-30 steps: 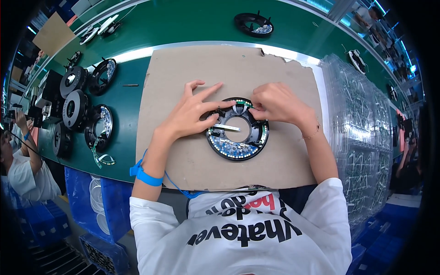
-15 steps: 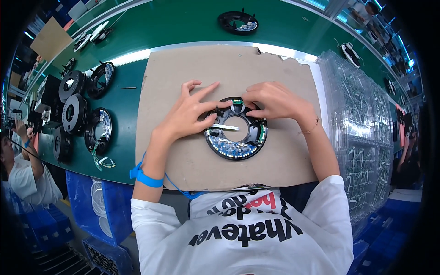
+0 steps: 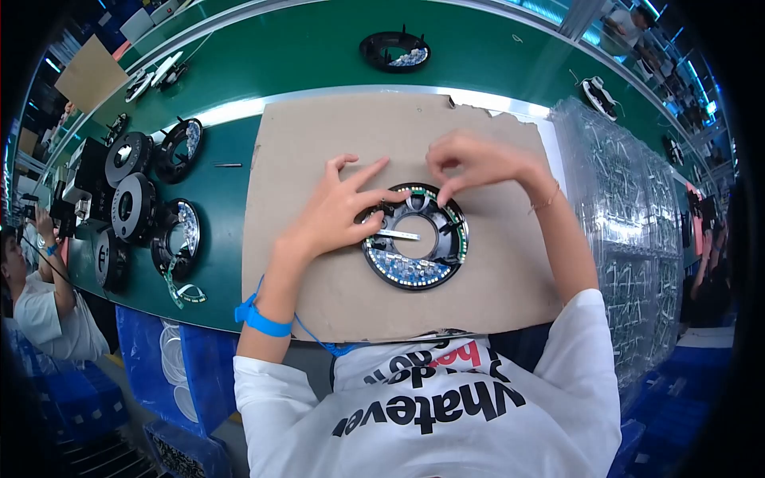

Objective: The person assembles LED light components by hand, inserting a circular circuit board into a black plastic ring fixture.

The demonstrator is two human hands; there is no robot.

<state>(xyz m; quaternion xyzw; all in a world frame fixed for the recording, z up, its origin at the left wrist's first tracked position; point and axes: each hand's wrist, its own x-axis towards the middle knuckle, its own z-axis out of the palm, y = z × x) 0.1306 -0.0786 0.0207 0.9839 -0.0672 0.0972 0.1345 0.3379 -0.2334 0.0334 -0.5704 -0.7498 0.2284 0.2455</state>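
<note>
The right hand (image 3: 472, 163) has risen off the green light strip (image 3: 423, 192) at the black ring's (image 3: 445, 233) twelve o'clock, suggesting a pause in fitting; whether its curled fingers pinch anything, I cannot tell. The spread left hand (image 3: 344, 205), clasping nothing, steadies the ring from ten to twelve, mid-cardboard (image 3: 319, 127).

The green table (image 3: 225, 211) stands along a long green bench (image 3: 303, 60). Blue bins (image 3: 209, 362) are at the lower left. At the upper right, bluish lamps (image 3: 712, 107) shine near a grey metal post (image 3: 577, 19).
</note>
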